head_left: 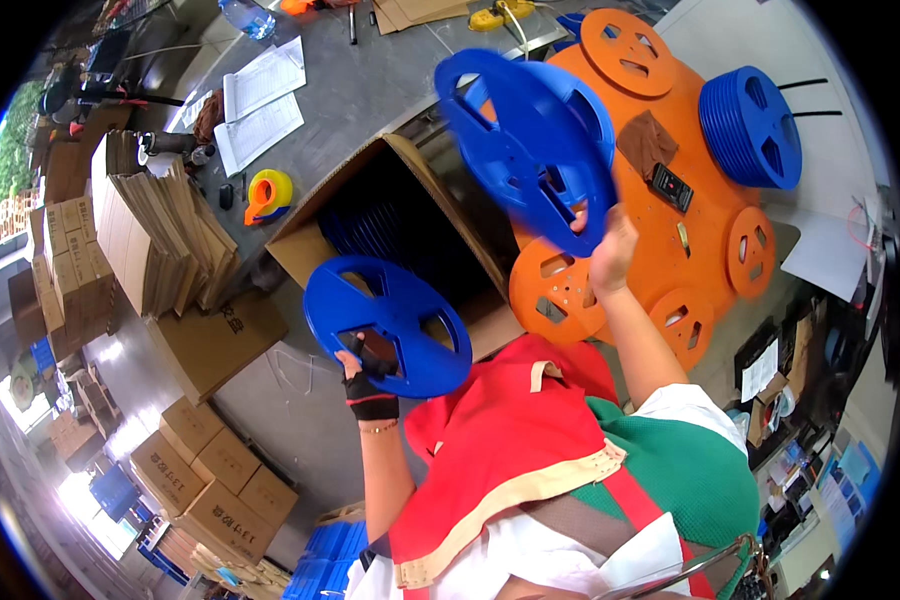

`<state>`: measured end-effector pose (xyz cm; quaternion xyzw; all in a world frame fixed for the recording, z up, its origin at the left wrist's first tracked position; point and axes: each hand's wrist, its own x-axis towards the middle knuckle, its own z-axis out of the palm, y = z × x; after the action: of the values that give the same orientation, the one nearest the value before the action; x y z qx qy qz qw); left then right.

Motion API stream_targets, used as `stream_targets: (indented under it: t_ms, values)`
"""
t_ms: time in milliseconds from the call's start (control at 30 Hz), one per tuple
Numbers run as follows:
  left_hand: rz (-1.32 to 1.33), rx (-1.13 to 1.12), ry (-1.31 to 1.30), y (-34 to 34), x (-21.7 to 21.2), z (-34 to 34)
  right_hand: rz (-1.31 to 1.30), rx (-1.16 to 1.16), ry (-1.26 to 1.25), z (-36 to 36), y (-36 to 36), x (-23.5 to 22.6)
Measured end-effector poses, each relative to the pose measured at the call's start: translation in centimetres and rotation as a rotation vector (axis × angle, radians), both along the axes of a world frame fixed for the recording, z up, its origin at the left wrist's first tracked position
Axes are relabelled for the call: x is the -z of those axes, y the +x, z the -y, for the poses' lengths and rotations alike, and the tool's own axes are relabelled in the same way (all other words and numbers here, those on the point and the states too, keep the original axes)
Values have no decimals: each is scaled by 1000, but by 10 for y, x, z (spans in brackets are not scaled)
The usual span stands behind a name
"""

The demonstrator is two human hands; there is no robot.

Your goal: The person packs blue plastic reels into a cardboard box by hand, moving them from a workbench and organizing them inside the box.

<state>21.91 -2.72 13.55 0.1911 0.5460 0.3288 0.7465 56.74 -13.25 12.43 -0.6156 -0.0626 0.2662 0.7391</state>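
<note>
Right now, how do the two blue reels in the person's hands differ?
The left-hand reel looks smaller and is sharp; the right-hand reel looks larger and blurred. The left hand wears a black fingerless glove; the right hand is bare. Both reels are blue with cut-out windows.

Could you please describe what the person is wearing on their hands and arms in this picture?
The left hand wears a black fingerless glove with a red band at the cuff, and a thin beaded bracelet sits just below it on the wrist. The right hand is bare. Both forearms are uncovered; a white short sleeve shows at the right upper arm.
</note>
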Motion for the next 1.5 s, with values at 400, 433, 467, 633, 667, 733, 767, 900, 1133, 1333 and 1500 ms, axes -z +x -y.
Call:
stream_targets:
  t_ms: [400, 433, 467, 633, 667, 733, 767, 900, 1133, 1333, 1500]
  values:
    - [361, 60, -28, 37, -5, -22, -1088, -218, -43, 4, -51, 54]
    - [321, 49, -18, 42, -18, -18, -837, -259, -215, -4, -52, 60]
    - [280, 34, -1, 44, -28, -14, -581, -302, -377, -11, -51, 68]
    - [14, -144, -33, 41, -34, 2, 382, -569, -651, -33, -31, 123]
    - [-47, -144, -19, 40, -34, 6, 697, -534, -776, -42, -20, 125]
    - [7, -153, -41, 33, -28, 9, 847, -613, -1013, -49, 1, 134]
    - [118, -165, -73, 26, -21, 12, 923, -593, -1107, -46, 6, 148]
    - [79, -170, -147, 18, -32, 19, 1031, -712, -1182, -29, 21, 175]
    - [135, -196, -213, 2, -17, 22, 1130, -309, -323, -21, 7, 53]
    - [106, 59, -142, 21, -16, 19, -756, -6, 180, 15, -2, 7]
    - [271, 103, -22, 39, -39, 20, -1197, -171, -11, 26, -56, 44]
